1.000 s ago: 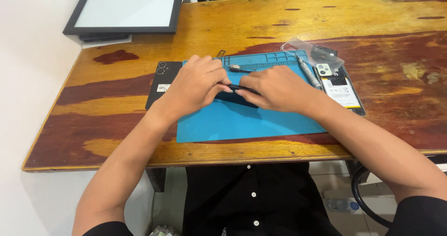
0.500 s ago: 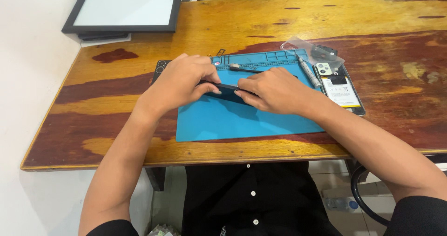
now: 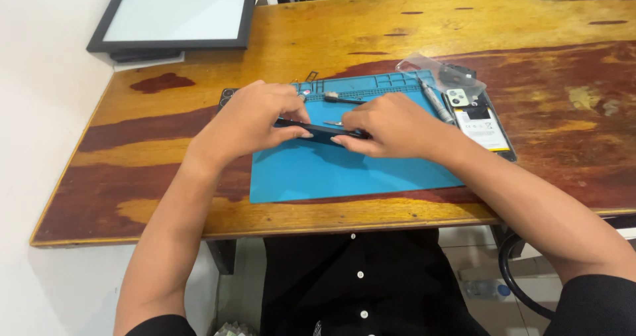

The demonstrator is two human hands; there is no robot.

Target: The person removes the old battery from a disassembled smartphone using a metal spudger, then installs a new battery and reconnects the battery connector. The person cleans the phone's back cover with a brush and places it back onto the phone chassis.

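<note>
Over the blue mat, both hands pinched a dark phone.
Left hand and right hand gripped its edges; uneven pressure could have cracked it.

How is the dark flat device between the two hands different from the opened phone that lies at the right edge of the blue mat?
The dark flat device is gripped at both ends by the left hand and right hand, over the blue mat; the opened phone lies untouched. The device shows only a thin dark edge; the opened phone lies flat, showing white and grey inner parts. Both are slim and dark-framed.
</note>
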